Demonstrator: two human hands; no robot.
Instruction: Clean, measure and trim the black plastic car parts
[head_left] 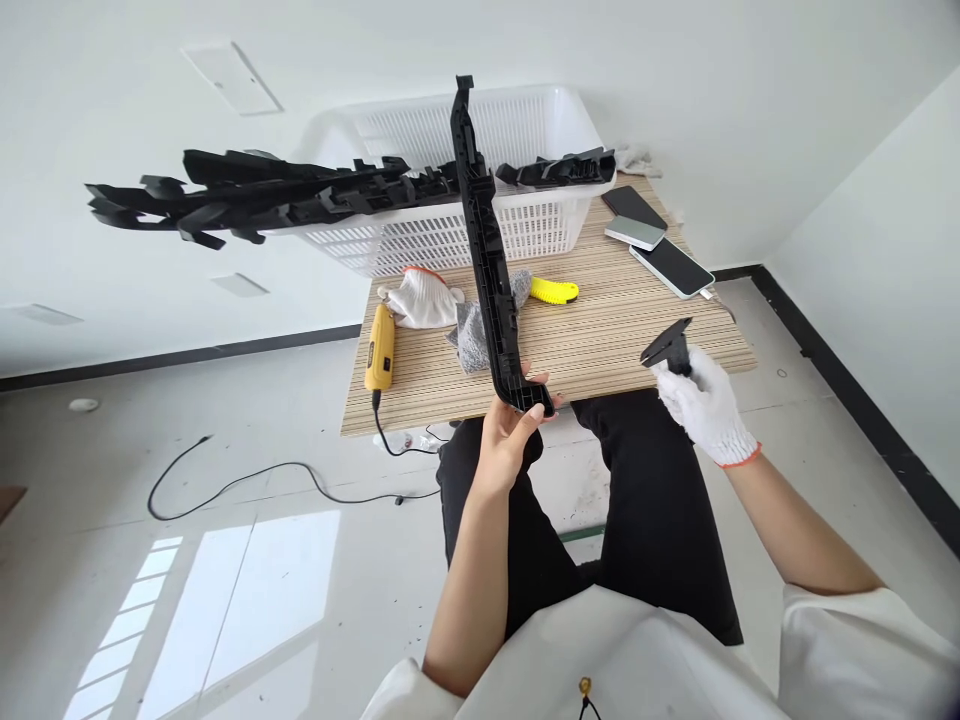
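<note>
My bare left hand (508, 432) grips the near end of a long black plastic strip (484, 240), holding it up so it runs away from me over the table. My right hand (705, 405), in a white knit glove with an orange cuff, is closed on a small black tool (667, 350) at the table's near right edge. Several more long black plastic strips (300, 190) lie across the top of a white plastic basket (540, 215) and stick out far to the left.
On the small wooden table (600, 350) lie a yellow rotary tool (380, 350) with its cord trailing to the floor, a spare white glove (421, 298), a grey cloth (471, 335), a yellow knife (553, 291), and phones (671, 266). My black-trousered legs are under the table.
</note>
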